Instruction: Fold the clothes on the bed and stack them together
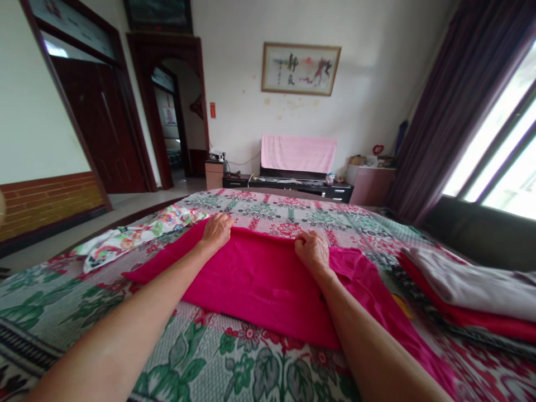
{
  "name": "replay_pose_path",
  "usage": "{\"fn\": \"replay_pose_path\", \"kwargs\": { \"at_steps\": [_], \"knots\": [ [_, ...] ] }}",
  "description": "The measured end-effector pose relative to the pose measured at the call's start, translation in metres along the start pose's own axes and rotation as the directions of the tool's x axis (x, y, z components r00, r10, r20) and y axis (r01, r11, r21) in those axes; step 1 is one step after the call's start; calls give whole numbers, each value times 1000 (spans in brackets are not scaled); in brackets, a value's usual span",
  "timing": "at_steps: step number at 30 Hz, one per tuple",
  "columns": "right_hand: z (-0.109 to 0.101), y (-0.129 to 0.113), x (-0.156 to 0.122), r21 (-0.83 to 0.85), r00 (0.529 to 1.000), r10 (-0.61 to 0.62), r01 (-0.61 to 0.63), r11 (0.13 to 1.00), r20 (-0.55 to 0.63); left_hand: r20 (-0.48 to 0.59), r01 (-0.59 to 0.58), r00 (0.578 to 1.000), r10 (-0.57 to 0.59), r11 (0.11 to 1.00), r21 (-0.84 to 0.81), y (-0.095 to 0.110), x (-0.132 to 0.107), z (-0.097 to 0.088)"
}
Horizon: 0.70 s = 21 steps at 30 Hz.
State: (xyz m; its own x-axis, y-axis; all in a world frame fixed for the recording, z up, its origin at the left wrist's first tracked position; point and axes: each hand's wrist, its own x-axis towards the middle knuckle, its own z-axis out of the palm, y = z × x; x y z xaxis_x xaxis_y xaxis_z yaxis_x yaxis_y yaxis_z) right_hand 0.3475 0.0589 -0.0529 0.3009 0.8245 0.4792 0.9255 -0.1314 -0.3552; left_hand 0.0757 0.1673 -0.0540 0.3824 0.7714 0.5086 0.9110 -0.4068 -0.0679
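A bright pink cloth (259,282) lies spread on a bed with a flowered cover (234,357). Both my arms reach forward over it. My left hand (216,229) is closed on the cloth's far edge at the left. My right hand (312,249) is closed in a fist on the same far edge, further right. Part of the pink cloth trails off to the right under my right forearm.
A colourful patterned cloth (134,237) lies crumpled at the left of the bed. Folded grey and red cloths (469,293) are stacked at the right. Beyond the bed stand a low dark cabinet (293,184) with a pink towel (298,153), doorways at left, a curtained window at right.
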Motion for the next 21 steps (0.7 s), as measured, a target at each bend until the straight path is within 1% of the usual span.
{"fn": "replay_pose_path", "kwargs": {
  "at_steps": [1, 3, 5, 7, 10, 15, 18, 21],
  "knots": [
    [-1, 0, -1, -8, 1000, -12, 12, 1000, 11, 23, 2, 1000, -3, 999, 33, 1, -5, -4],
    [-2, -1, -2, -23, 997, -38, 40, 999, 65, 100, 43, 994, -51, 996, 74, 1, -15, -10],
    [-2, -3, -5, -33, 990, -48, 53, 998, 134, 182, 103, 977, -114, 992, 70, 1, -23, -12],
    [-1, -4, -6, -42, 984, -32, 40, 998, 173, 224, 156, 962, -159, 987, 33, 0, -27, -11],
    [4, -3, -6, -71, 985, -7, 20, 997, 174, 214, 233, 951, -223, 972, -22, -4, -29, -8],
    [13, 2, -5, -111, 985, -35, 55, 992, 171, 159, 343, 928, -338, 939, -2, -7, -26, -5],
    [14, 3, -6, -120, 985, -31, 52, 991, 167, 171, 442, 882, -439, 897, 25, -9, -18, -3],
    [13, 2, -7, -119, 986, -28, 48, 992, 163, 215, 501, 838, -502, 863, 64, -12, -6, -2]
  ]
}}
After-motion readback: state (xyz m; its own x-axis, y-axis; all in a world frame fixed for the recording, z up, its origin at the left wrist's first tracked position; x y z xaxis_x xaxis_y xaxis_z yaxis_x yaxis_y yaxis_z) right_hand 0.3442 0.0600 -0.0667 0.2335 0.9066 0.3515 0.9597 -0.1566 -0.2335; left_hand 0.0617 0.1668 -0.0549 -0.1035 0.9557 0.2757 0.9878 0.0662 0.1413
